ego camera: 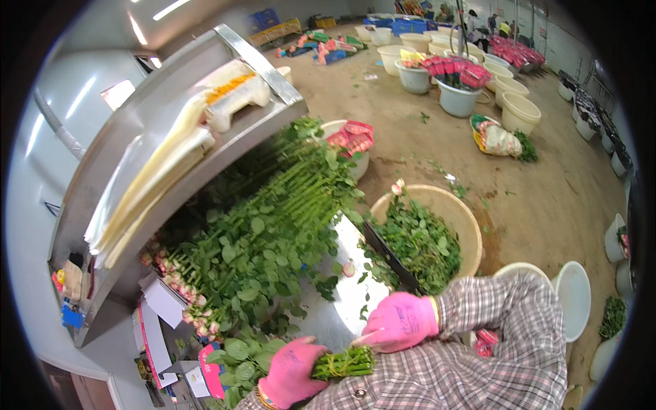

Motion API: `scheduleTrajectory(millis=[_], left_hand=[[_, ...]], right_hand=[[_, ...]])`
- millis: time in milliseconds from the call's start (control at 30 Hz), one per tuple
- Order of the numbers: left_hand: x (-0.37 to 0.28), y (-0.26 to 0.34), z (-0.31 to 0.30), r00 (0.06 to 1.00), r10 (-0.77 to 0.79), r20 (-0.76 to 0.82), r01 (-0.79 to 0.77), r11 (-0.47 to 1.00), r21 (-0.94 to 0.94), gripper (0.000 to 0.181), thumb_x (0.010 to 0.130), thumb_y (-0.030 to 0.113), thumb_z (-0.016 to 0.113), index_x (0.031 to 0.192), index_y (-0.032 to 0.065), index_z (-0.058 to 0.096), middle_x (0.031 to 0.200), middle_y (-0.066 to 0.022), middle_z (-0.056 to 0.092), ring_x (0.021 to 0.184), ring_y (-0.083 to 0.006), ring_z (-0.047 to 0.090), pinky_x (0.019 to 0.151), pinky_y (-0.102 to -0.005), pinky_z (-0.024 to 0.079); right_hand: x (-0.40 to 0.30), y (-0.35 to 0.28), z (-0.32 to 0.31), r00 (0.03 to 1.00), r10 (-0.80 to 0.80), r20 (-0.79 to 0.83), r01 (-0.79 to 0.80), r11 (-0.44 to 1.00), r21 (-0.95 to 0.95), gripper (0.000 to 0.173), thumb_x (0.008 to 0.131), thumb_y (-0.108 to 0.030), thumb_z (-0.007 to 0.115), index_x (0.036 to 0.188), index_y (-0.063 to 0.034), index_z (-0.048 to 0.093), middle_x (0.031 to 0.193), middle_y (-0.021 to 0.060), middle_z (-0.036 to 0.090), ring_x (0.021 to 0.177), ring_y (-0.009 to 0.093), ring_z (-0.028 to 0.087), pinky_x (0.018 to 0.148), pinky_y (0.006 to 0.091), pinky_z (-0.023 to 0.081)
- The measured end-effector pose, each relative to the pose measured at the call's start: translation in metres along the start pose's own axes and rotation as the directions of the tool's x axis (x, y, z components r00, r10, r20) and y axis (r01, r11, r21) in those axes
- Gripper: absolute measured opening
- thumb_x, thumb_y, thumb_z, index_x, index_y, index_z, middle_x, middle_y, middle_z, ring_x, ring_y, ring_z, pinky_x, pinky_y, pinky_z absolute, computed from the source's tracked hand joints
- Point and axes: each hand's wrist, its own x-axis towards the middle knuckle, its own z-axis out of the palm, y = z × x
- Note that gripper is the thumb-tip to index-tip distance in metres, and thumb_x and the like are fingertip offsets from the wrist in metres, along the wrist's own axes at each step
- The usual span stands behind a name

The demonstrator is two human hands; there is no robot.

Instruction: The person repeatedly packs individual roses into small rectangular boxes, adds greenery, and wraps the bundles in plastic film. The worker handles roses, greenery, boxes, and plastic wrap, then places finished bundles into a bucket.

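In a pink glove, my left hand (294, 370) is wrapped around a bundle of cut green stems (346, 363), close to my body. A thin yellowish tie seems to circle the stems, whose cut ends point right. My right hand (402, 323), also gloved in pink, has its fingers curled at the top of the stem ends; whether it grips anything is hidden. Leaves (243, 359) spread out to the left of my left hand. Beyond both hands, a large heap of pink-and-white roses (256, 241) lies on a metal table (328, 320), blooms to the left.
A steel shelf (154, 118) overhangs the roses and carries plastic sleeves (154, 184). Right of the table, behind a dark upright edge (392, 256), stands a tan tub (469, 230) of leafy cuttings. White buckets (571, 302) and wrapped flowers (499, 141) stand across the floor. People are far off.
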Motion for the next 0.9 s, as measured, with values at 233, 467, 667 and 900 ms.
scheduleTrajectory(millis=[233,467,667,900], left_hand=[[0.052,-0.013,0.014,0.997,-0.057,-0.051,0.057,0.998,0.002,0.057,0.068,0.024,0.082,0.118,0.0053,0.063,0.102,-0.0164,0.067,0.1,-0.0377,0.065,0.088,-0.0444,0.053],[0.163,0.025,-0.033,0.837,0.383,-0.39,-0.301,0.918,0.257,0.059,0.085,0.021,0.073,0.138,0.0046,0.055,0.145,-0.0191,0.051,0.138,-0.0372,0.046,0.118,-0.0516,0.035],[0.117,-0.119,-0.285,0.606,0.367,-0.706,0.52,0.489,0.701,0.035,0.092,0.023,0.068,0.123,0.0081,0.063,0.129,-0.0177,0.063,0.119,-0.0358,0.059,0.104,-0.0472,0.045],[0.043,-0.184,-0.375,0.747,-0.079,-0.66,0.639,0.361,0.68,0.016,0.093,0.014,0.056,0.096,0.0115,0.071,0.093,-0.0104,0.073,0.085,-0.0337,0.07,0.076,-0.0456,0.054]], right_hand=[[-0.012,0.016,0.024,0.622,0.78,-0.062,0.116,-0.014,0.993,0.084,0.094,-0.02,0.067,0.162,-0.0053,0.021,0.144,0.0224,0.055,0.123,0.026,0.061,0.102,0.0423,0.049],[-0.08,0.019,0.106,0.312,0.901,0.3,0.195,-0.37,0.908,0.046,0.101,-0.035,0.06,0.136,-0.0059,0.059,0.129,0.012,0.067,0.116,0.026,0.062,0.1,0.0383,0.049],[-0.119,0.028,0.023,0.202,0.963,0.18,0.115,-0.206,0.972,0.058,0.102,-0.047,0.053,0.14,-0.0047,0.058,0.135,0.0103,0.064,0.122,0.027,0.059,0.107,0.0426,0.048],[-0.085,0.076,0.068,-0.584,0.542,-0.605,-0.526,0.314,0.79,0.068,0.098,-0.014,0.063,0.154,0.0051,0.028,0.155,0.0242,0.04,0.138,0.034,0.048,0.111,0.0391,0.044]])
